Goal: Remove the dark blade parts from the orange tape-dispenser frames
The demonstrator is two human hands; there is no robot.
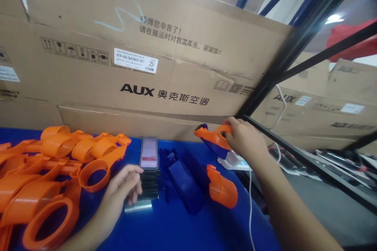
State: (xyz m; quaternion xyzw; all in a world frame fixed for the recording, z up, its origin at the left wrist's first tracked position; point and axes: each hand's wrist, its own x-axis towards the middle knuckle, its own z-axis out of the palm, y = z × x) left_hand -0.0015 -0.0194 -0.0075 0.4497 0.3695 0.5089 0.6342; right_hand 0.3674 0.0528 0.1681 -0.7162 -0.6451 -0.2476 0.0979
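My right hand (243,135) grips an orange and dark-blue plastic tape dispenser (216,137) by its orange frame, holding it above the far right of the blue tabletop. Its dark tip points left. Loosely curled, my left hand (125,184) hovers beside a stack of black strips (150,184); nothing shows between its fingers, though part of them is hidden. Dark-blue plastic pieces (184,182) lie between the hands. Right of these sits a single orange plastic part (223,188) with a curved wall.
Many orange ring-shaped parts (44,180) are heaped at the left. A phone (149,153) stands behind the black strips. A white cable (250,208) runs down the right side from a power strip (234,160). Large cardboard boxes (176,74) and a black rack post (265,74) stand behind.
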